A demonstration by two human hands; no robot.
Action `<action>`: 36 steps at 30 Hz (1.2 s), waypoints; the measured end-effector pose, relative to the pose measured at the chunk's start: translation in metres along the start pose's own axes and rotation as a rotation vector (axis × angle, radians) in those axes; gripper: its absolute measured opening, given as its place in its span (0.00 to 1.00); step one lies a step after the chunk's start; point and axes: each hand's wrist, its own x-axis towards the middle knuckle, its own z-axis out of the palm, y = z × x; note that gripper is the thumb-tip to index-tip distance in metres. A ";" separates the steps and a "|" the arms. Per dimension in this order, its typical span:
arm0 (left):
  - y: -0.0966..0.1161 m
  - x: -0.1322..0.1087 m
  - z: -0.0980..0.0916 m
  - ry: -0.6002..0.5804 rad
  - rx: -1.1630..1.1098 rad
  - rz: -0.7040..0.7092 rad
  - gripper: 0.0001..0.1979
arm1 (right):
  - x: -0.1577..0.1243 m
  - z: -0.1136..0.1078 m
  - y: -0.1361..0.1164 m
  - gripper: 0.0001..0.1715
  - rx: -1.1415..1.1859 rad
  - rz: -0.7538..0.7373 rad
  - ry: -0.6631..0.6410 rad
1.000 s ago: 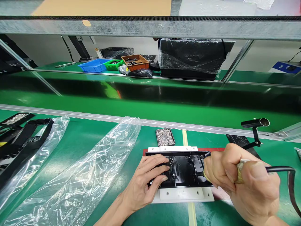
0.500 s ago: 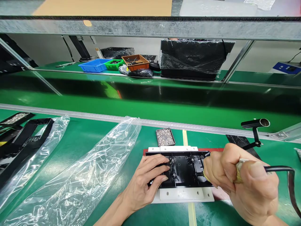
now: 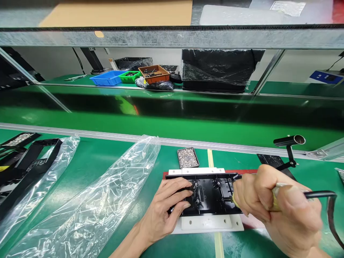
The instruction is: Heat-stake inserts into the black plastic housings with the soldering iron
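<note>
A black plastic housing (image 3: 208,200) with ribs and screw posts lies on a white fixture (image 3: 204,223). My left hand (image 3: 170,206) grips its left end, fingers curled over the top and thumb along the near side. My right hand (image 3: 279,208) is wrapped around a corded electric screwdriver (image 3: 276,197) at the right end of the housing. Only a little of its pale yellow body shows, and a black cable (image 3: 319,194) runs from its back. My fingers hide the tip. Behind the fixture sits a small tray of screws (image 3: 187,157).
Clear plastic bags (image 3: 107,193) lie to the left, beside black frame parts (image 3: 34,161). A metal tube holder (image 3: 290,141) stands at the right. Along the back shelf are a blue bin (image 3: 107,78), a green bin (image 3: 129,76), a brown bin (image 3: 154,74) and a large black box (image 3: 220,70).
The whole view has shifted slightly, with the back shelf lower in the picture. Both hands keep nearly the same places on the housing and the screwdriver.
</note>
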 end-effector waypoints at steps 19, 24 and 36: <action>-0.001 -0.003 -0.001 -0.021 0.024 -0.008 0.15 | 0.008 -0.006 -0.003 0.36 0.069 0.064 0.077; -0.001 -0.004 0.000 -0.010 0.020 -0.008 0.15 | 0.007 -0.006 0.001 0.36 0.057 0.080 0.046; -0.001 -0.004 0.000 -0.010 0.016 -0.015 0.15 | 0.003 0.003 0.005 0.36 0.030 0.036 0.044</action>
